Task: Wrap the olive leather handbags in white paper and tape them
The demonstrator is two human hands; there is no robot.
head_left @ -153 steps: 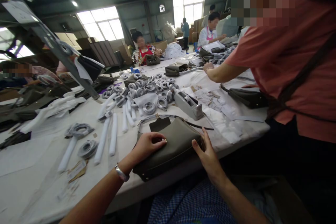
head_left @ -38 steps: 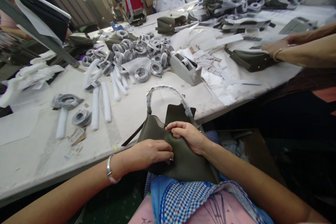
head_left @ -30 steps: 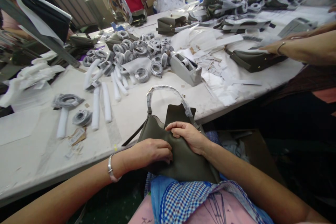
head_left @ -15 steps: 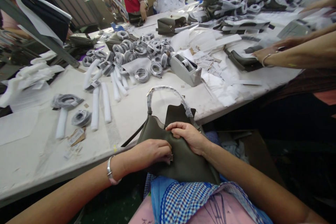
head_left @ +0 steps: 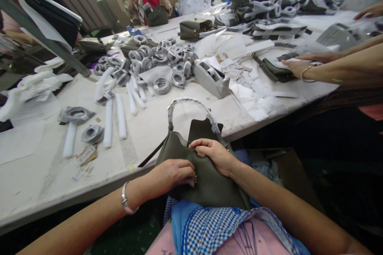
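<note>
An olive-green handbag [head_left: 221,187] rests against my lap at the table's edge, its plastic-wrapped handle [head_left: 191,99] standing up and its flap [head_left: 201,129] raised at the far side. My right hand [head_left: 214,154] is closed on the bag's upper edge, thumb and fingers pinching the leather. My left hand [head_left: 178,172] lies lower on the front panel with fingers curled around a small metal clasp [head_left: 195,179]; its fingertips are partly hidden. A thin strap [head_left: 152,154] sticks out from the bag's left side.
On the white table [head_left: 155,127] lie many wrapped strap coils [head_left: 162,85], white foam tubes [head_left: 121,117], a grey tape dispenser [head_left: 212,79] and paper scraps [head_left: 251,97]. A co-worker's hands [head_left: 299,65] handle another bag at right. Across the table a person holds a bag [head_left: 156,15].
My hands and the handbag stay almost still. The person across the table has lifted a bag upright in front of them. The co-worker's hands at right have shifted slightly left.
</note>
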